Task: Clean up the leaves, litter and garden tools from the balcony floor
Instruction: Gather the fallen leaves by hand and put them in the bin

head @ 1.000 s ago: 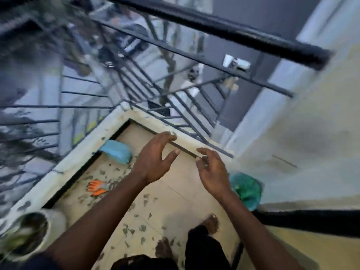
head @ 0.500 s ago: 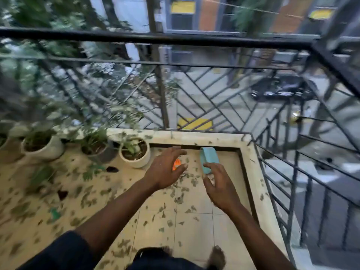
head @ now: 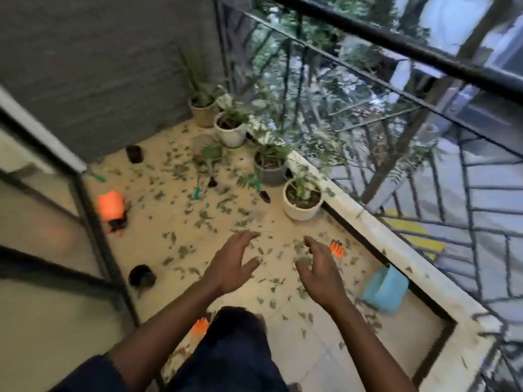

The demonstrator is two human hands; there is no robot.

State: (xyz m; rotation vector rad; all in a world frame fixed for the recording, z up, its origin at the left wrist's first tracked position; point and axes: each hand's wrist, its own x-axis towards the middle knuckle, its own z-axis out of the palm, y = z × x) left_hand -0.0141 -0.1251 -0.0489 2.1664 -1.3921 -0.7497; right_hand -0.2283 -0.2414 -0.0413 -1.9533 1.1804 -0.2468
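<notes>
Both forearms reach forward over the floor [head: 325, 357]. The left hand [head: 232, 263] and right hand [head: 321, 268] hover side by side, palms facing, fingers spread and loosely bent, holding nothing. Leaves [head: 184, 251] litter the tiles. An orange rake [head: 337, 248] lies just beyond the right hand; a green-handled tool [head: 196, 192] lies farther off.

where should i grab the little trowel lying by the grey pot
Take the trowel by its green handle, the end toward the grey pot, coming down from above: it lies flat on the floor with the dark blade pointing your way.
</notes>
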